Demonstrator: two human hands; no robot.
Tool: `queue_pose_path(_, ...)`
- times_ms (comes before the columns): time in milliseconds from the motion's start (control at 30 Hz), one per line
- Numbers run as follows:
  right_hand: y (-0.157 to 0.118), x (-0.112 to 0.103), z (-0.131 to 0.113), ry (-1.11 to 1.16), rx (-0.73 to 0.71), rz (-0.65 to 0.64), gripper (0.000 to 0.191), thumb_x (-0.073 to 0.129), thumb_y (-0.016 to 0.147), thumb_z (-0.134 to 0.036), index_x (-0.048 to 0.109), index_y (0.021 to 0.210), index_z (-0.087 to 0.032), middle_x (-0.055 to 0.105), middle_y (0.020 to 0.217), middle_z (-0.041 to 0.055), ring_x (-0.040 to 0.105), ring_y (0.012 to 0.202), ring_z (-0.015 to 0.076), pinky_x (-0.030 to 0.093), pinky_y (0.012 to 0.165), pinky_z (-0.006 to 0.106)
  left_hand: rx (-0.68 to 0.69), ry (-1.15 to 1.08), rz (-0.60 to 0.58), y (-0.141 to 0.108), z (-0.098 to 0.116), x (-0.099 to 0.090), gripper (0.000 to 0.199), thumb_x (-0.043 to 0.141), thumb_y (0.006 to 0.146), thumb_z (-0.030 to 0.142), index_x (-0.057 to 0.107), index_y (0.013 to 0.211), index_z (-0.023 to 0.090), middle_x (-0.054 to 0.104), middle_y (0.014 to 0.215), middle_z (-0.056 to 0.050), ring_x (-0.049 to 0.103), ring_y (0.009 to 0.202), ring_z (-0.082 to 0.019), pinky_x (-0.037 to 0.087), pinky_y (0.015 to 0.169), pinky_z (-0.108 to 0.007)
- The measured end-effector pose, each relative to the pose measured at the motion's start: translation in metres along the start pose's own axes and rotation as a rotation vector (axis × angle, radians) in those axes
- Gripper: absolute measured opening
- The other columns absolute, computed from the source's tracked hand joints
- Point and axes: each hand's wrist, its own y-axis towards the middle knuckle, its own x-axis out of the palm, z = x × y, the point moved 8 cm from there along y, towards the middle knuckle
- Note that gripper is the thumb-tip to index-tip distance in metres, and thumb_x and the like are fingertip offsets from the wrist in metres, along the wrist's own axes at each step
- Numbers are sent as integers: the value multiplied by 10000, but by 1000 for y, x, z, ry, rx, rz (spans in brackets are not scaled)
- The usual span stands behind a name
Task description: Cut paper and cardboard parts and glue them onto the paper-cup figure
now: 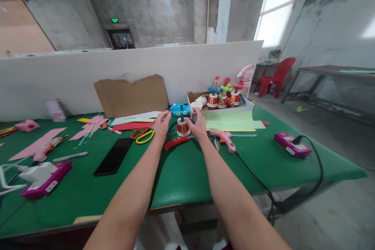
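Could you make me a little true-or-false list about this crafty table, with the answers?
1. The left hand is gripping the scissors. False: they lie on the green table, left of that hand.
2. A small cup figure with a blue top stands between the two hands. True.
3. The open box is empty. False: several cup figures stand in it.
4. A pink glue gun lies right of the right hand. True.
5. The black phone lies between the forearms. False: it's left of both.

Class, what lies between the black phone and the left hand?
In the head view, scissors with red and yellow handles lie between the phone and left hand.
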Motion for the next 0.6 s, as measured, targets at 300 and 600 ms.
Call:
queue_pose_path(300, -1, -30, 21, 270, 237, 209, 348, 414, 808, -362, 585, 1036, -162, 682, 961, 85, 623, 860, 197, 468, 786, 323, -51, 18, 108, -7, -10, -12, 307, 507, 759, 449, 623, 816, 171, 671, 839, -42, 600, 820, -178, 475, 767, -294)
queue_pose_path(600, -10, -47, 14, 121, 282, 254, 325, 402, 806, -457, 522, 624, -216, 621, 623, 41, 558, 629, 198, 393, 633, 298, -56, 57, 143, -11, -16, -12, 258, 504, 739, 423, 604, 735, 185, 665, 756, -33, 593, 751, -181, 463, 715, -290)
